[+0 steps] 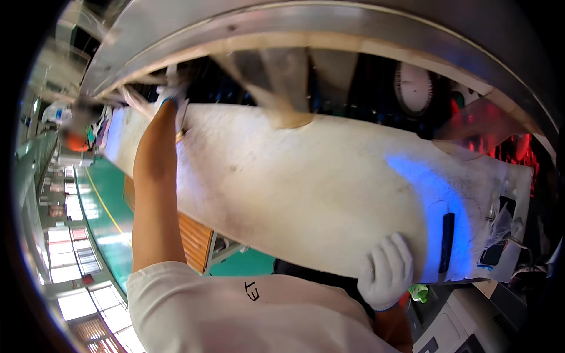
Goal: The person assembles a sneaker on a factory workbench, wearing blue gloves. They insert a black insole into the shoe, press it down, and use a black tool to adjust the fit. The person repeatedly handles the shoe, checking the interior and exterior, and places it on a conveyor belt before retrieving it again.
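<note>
My left arm stretches far across the pale table (pixel 282 182) to its back left edge. At its end my left hand (pixel 169 94), in a white glove, reaches under the metal hood among clear plastic strips. Motion blurs its fingers, and what they touch cannot be made out. My right hand (pixel 386 272), also gloved in white, rests at the near edge of the table. Its fingers lie slightly bent on the surface, with nothing visible in them. To its right lies a long, narrow black tool (pixel 447 242), in a band of blue light.
A curved metal hood (pixel 329 23) spans the far side. Translucent flaps (pixel 288 82) hang below it. A white shoe-sole-shaped piece (pixel 413 89) sits in the dark space behind. Near the right end lies a dark phone-like object (pixel 493 253). Green floor (pixel 103 200) shows left.
</note>
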`<action>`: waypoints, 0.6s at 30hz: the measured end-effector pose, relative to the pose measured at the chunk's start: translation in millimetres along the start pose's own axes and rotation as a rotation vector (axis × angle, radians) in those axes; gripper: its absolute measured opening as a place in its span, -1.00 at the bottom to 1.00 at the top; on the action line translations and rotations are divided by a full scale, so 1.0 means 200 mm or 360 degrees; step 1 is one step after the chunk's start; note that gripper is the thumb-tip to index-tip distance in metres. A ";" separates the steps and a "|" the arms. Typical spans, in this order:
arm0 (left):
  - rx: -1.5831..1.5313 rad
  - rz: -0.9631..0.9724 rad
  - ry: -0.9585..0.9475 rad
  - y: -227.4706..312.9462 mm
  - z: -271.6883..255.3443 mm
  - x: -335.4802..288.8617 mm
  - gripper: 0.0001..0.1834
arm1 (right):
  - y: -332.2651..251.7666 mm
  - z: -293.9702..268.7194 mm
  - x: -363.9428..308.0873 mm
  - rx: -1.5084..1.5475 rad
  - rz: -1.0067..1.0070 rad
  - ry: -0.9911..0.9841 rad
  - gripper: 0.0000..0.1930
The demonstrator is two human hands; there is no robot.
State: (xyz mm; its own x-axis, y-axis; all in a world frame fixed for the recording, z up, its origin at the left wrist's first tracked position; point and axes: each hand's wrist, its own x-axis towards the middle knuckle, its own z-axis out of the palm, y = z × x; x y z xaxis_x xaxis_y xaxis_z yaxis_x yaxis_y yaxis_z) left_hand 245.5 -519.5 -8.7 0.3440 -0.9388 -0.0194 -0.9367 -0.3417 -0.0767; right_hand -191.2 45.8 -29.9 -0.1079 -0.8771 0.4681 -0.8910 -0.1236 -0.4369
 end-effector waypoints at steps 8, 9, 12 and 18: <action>-0.0144 0.0257 -0.0059 -0.05 -0.05 0.05 -0.23 | 0.01 0.01 0.01 0.0028 -0.0075 0.0035 -0.75; -0.0171 0.0323 -0.0057 0.01 -0.03 0.05 -0.25 | 0.00 0.02 0.01 0.0004 -0.0071 0.0036 -0.74; -0.0197 0.0484 -0.0017 0.18 -0.07 -0.02 -0.31 | 0.00 0.00 0.03 0.0042 -0.0056 -0.0018 -0.74; -0.0392 0.0763 0.0013 0.83 0.01 -0.25 -0.42 | 0.01 0.00 -0.01 0.0061 -0.0076 0.0107 -0.75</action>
State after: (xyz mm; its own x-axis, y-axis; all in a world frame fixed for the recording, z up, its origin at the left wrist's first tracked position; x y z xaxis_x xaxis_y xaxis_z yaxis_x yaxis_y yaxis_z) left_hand 72.3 -528.4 -21.9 -0.1256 -0.9920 0.0131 -0.9765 0.1259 0.1747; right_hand -193.3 47.9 -32.3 -0.0961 -0.8369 0.5389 -0.8784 -0.1833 -0.4414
